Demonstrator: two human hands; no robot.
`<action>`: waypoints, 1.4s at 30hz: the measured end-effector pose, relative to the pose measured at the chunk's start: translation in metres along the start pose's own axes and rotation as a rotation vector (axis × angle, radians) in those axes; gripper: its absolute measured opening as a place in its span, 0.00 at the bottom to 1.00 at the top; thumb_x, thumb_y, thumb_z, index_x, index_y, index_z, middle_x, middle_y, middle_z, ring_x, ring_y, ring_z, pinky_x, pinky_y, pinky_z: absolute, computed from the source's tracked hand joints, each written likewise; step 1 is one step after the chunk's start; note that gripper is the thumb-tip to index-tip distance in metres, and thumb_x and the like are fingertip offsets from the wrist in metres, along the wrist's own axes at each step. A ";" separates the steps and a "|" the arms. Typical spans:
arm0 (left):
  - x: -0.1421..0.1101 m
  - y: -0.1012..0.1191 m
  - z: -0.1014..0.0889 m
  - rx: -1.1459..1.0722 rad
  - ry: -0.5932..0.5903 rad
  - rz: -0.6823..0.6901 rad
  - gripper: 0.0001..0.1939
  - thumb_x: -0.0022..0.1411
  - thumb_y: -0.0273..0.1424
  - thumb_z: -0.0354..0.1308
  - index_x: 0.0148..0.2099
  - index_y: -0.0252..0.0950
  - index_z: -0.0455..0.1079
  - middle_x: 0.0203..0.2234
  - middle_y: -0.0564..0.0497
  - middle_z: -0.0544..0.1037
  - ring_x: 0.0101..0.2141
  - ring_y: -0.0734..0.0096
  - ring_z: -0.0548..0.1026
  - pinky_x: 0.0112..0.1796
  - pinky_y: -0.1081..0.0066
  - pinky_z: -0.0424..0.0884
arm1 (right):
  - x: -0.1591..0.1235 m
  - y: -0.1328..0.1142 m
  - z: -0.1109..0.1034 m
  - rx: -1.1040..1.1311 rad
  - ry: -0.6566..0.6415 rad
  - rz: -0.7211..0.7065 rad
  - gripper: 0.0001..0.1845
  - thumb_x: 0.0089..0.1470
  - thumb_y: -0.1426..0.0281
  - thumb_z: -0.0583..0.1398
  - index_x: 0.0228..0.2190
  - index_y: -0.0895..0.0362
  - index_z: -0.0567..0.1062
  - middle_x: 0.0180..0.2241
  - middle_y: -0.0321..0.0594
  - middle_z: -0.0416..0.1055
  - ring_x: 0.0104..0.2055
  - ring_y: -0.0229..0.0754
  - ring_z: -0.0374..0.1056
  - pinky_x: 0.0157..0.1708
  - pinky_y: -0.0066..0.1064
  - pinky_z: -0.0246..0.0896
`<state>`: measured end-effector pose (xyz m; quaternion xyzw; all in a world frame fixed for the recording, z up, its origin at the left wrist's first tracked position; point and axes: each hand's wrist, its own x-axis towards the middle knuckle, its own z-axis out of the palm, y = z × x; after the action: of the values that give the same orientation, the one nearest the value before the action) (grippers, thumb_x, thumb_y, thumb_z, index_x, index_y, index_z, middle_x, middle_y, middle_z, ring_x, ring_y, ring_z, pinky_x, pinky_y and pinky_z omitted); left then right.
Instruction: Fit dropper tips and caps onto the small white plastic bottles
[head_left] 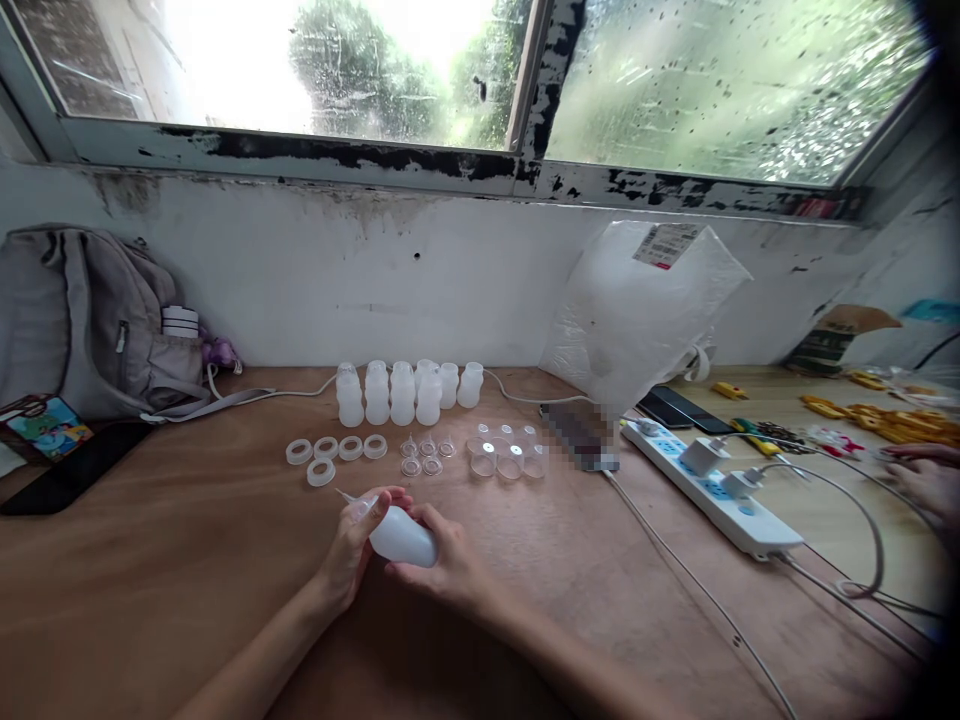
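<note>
A frosted white plastic squeeze bottle lies tilted between my two hands, just above the table. My right hand is wrapped round its base end. At the other end, my left hand closes on a clear pointed nozzle, its thin tip sticking out to the upper left. My fingers partly hide the join between nozzle and bottle. Beyond my hands lie several white rings, several small clear nozzle pieces and a group of clear round caps. Several frosted bottles stand upright behind them.
A white power strip with plugs and cables lies at the right, near dark phones. A plastic bag leans on the wall. At the far left sits a grey backpack. Another person's hand is at the right edge.
</note>
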<state>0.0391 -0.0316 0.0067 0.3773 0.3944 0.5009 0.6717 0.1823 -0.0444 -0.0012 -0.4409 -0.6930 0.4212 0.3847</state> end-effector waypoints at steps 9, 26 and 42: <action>-0.017 0.011 0.004 -0.011 -0.116 0.129 0.04 0.43 0.31 0.57 0.22 0.36 0.67 0.25 0.48 0.74 0.43 0.57 0.67 0.35 0.69 0.66 | -0.004 -0.007 -0.002 0.981 -0.671 0.543 0.18 0.43 0.62 0.51 0.29 0.64 0.69 0.18 0.38 0.64 0.15 0.32 0.59 0.08 0.20 0.41; 0.001 -0.013 0.011 -0.165 0.309 0.045 0.08 0.43 0.31 0.60 0.26 0.33 0.66 0.22 0.52 0.75 0.24 0.71 0.70 0.26 0.73 0.65 | 0.000 0.003 0.011 0.004 -0.088 0.106 0.16 0.34 0.70 0.62 0.31 0.58 0.69 0.25 0.33 0.66 0.25 0.37 0.63 0.21 0.24 0.56; -0.001 -0.002 0.004 -0.168 0.012 0.063 0.02 0.43 0.25 0.55 0.25 0.33 0.65 0.22 0.51 0.73 0.31 0.68 0.70 0.35 0.71 0.65 | 0.001 -0.007 0.009 0.531 -0.264 0.390 0.18 0.31 0.75 0.64 0.31 0.61 0.70 0.23 0.33 0.64 0.24 0.32 0.59 0.20 0.21 0.53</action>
<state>0.0433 -0.0337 0.0073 0.3289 0.3429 0.5552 0.6826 0.1721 -0.0479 0.0027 -0.3913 -0.5059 0.7054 0.3055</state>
